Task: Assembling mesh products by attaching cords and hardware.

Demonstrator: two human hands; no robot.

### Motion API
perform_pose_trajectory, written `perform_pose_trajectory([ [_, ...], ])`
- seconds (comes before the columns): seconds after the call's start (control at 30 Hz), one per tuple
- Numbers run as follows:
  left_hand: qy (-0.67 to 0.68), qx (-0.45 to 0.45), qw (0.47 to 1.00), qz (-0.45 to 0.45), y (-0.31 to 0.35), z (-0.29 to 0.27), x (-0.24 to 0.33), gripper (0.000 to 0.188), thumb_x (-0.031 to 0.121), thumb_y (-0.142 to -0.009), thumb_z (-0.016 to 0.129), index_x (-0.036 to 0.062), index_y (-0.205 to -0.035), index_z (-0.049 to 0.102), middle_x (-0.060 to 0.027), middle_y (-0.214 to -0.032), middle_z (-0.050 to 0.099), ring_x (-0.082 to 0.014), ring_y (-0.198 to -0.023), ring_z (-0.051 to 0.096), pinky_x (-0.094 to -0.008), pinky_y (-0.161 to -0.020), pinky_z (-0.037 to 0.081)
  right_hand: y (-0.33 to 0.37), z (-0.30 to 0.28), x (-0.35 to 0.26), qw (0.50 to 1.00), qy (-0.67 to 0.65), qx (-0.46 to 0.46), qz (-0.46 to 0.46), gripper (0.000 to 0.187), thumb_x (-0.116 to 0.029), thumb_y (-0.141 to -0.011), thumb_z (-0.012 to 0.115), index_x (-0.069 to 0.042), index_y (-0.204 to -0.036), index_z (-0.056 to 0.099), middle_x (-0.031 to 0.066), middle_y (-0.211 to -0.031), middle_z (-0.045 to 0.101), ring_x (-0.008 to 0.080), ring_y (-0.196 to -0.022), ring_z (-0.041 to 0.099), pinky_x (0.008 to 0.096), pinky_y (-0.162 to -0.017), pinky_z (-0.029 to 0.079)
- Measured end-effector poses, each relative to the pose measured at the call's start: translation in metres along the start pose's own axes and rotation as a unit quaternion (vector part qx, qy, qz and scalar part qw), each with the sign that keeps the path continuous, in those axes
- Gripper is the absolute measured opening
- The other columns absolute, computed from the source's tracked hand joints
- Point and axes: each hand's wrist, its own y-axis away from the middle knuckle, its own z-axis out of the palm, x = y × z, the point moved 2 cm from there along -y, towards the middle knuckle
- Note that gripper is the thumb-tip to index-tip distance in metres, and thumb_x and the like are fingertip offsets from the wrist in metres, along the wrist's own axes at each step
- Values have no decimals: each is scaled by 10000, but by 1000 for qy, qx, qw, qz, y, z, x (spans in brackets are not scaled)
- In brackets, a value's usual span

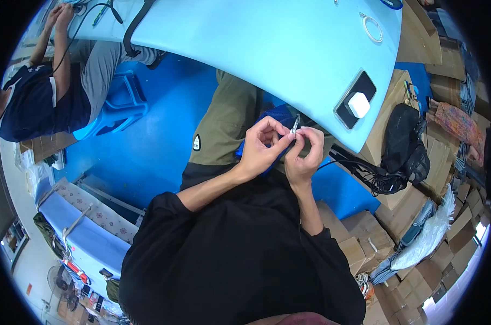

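Slim silver metal piece pinched in two bare hands

Left hand and right hand meet over the lap, thumbs and forefingers closed on the piece, just beside the near edge of a pale blue, smooth-topped table. Toward the table's right end lies a black rectangular phone, with a white rounded-square block on top.

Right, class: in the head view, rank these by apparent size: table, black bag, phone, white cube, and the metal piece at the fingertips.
Largest to smallest:
Table
Black bag
Phone
White cube
Metal piece
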Motion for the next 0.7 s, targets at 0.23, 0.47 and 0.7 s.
perform_pose_trajectory([
  [0.23,-33,-60,998,1,-7,-5,4,193,53,-975,723,26,-1123,604,-55,-1121,690,-23,-811,581,-192,-699,471,-2,2,2,997,-51,-18,63,164,143,-909,580,19,-1016,566,159,-962,641,275,-788,637,348,-692,532],
  [0.47,-147,-211,959,117,-11,1,8,273,147,-1074,575,-23,-1282,625,-117,-1226,663,-172,-1022,647,-305,-854,525,-10,-10,-8,971,-181,-37,148,119,122,-969,523,14,-1016,542,111,-1008,623,81,-691,554,221,-591,466],
  [0.7,-168,-157,969,88,-12,-4,15,122,30,-966,676,-35,-1045,743,-118,-878,710,-194,-776,686,-309,-709,528,-10,-24,-10,960,-221,-20,172,145,125,-994,510,-10,-1017,463,129,-1051,601,44,-660,487,217,-570,439],
])
